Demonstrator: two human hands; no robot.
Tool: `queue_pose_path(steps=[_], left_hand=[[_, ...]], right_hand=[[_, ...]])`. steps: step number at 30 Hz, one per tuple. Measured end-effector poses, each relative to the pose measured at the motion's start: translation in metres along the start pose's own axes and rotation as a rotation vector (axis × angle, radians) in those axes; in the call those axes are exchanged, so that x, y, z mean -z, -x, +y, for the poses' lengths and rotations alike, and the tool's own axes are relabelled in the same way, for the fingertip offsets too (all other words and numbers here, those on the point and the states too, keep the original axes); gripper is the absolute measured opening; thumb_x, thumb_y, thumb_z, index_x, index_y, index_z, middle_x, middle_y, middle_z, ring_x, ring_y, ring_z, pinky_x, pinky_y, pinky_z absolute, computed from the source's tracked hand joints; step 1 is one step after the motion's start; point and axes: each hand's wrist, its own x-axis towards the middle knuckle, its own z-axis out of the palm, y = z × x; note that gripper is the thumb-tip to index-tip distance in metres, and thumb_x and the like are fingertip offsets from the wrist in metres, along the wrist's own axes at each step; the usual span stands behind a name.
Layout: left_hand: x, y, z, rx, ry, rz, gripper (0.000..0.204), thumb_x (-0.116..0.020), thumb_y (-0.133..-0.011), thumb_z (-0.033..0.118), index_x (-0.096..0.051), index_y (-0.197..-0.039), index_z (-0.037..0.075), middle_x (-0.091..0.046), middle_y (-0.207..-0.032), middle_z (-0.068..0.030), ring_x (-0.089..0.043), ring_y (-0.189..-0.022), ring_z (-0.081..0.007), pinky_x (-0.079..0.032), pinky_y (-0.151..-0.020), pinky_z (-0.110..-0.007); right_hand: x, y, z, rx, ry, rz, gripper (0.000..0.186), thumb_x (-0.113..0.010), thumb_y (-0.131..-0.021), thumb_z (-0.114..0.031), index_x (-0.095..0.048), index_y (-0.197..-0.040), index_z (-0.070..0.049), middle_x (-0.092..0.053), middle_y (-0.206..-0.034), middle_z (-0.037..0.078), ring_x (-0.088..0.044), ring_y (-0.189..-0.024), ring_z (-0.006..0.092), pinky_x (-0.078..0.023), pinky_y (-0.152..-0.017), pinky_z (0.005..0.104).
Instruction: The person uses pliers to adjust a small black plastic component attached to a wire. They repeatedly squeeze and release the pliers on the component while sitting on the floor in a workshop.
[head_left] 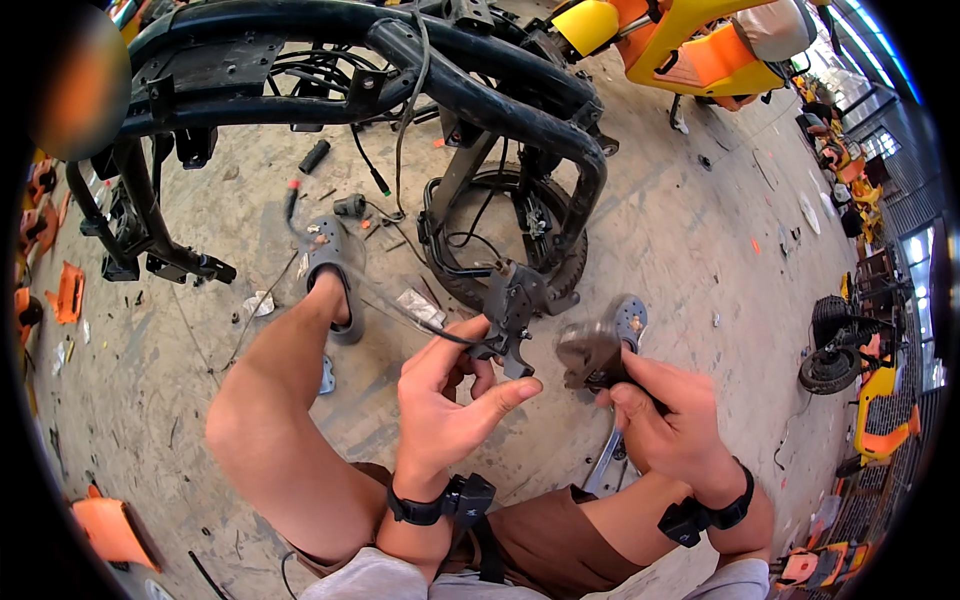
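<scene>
My left hand [440, 405] holds a black brake lever assembly [515, 300] from below and behind, its fingers curled under the part and the thumb stretched out to the side. A thin black cable [410, 312] runs from the assembly toward the left. In my right hand [675, 410], a dark, blocky part [590, 350] is pinched between thumb and fingers. Motion blurs it, so its exact kind is unclear. The two parts are held apart, side by side above the floor between my knees.
A black scooter frame [470, 75] with hanging wires spans the far side, its wheel [570, 270] just beyond my hands. A wrench [604, 458] lies by my right thigh. A rubber grip [314, 156] and small scraps lie on the floor. Yellow scooters [690, 60] stand farther off.
</scene>
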Motion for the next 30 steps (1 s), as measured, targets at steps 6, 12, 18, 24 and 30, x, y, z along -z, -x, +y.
queue_pose_path(steps=[6, 12, 18, 24, 30], left_hand=[[-0.004, -0.0009, -0.0004, -0.074, -0.036, -0.015, 0.061, -0.089, -0.064, 0.005, -0.063, -0.118, -0.005, -0.062, -0.086, -0.0045, -0.047, -0.058, -0.0049, -0.039, -0.052, -0.019], [-0.0037, -0.0014, -0.0012, -0.073, -0.083, -0.03, 0.062, -0.089, -0.063, 0.001, -0.062, -0.118, -0.004, -0.062, -0.092, -0.0051, -0.048, -0.059, -0.0053, -0.039, -0.053, -0.02], [-0.0062, -0.0039, 0.0031, -0.084, -0.109, -0.04, 0.062, -0.089, -0.062, 0.004, -0.065, -0.119, -0.001, -0.061, -0.084, -0.0024, -0.046, -0.055, -0.0044, -0.036, -0.049, -0.019], [-0.0051, -0.0045, 0.0071, -0.071, -0.205, -0.062, 0.062, -0.088, -0.063, 0.004, -0.064, -0.12, -0.001, -0.061, -0.084, -0.0031, -0.046, -0.054, -0.0053, -0.036, -0.049, -0.019], [-0.0038, -0.0059, 0.0026, -0.103, -0.284, -0.082, 0.063, -0.089, -0.062, 0.005, -0.064, -0.12, -0.002, -0.062, -0.083, -0.0036, -0.047, -0.054, -0.0071, -0.037, -0.049, -0.021]], right_hand=[[0.0016, -0.0021, -0.0056, -0.305, -0.25, -0.207, 0.027, -0.053, -0.098, -0.005, -0.058, -0.12, 0.01, -0.066, -0.081, 0.01, -0.06, -0.058, 0.009, -0.047, -0.05, 0.0213], [0.0026, -0.0064, -0.0069, -0.411, -0.317, -0.255, 0.026, -0.051, -0.099, -0.006, -0.058, -0.119, 0.01, -0.066, -0.08, 0.01, -0.059, -0.055, 0.008, -0.046, -0.046, 0.0206], [0.005, -0.0067, -0.0094, -0.385, -0.291, -0.28, 0.027, -0.052, -0.099, -0.005, -0.058, -0.121, 0.009, -0.066, -0.08, 0.009, -0.059, -0.053, 0.0079, -0.046, -0.046, 0.0208], [0.0017, -0.0075, -0.0084, -0.395, -0.28, -0.283, 0.029, -0.052, -0.098, -0.004, -0.057, -0.123, 0.009, -0.066, -0.081, 0.009, -0.062, -0.054, 0.0098, -0.048, -0.047, 0.0216], [-0.0015, -0.0048, -0.0078, -0.414, -0.296, -0.267, 0.029, -0.055, -0.098, -0.009, -0.06, -0.124, 0.004, -0.068, -0.079, 0.006, -0.062, -0.058, 0.006, -0.046, -0.046, 0.0193]])
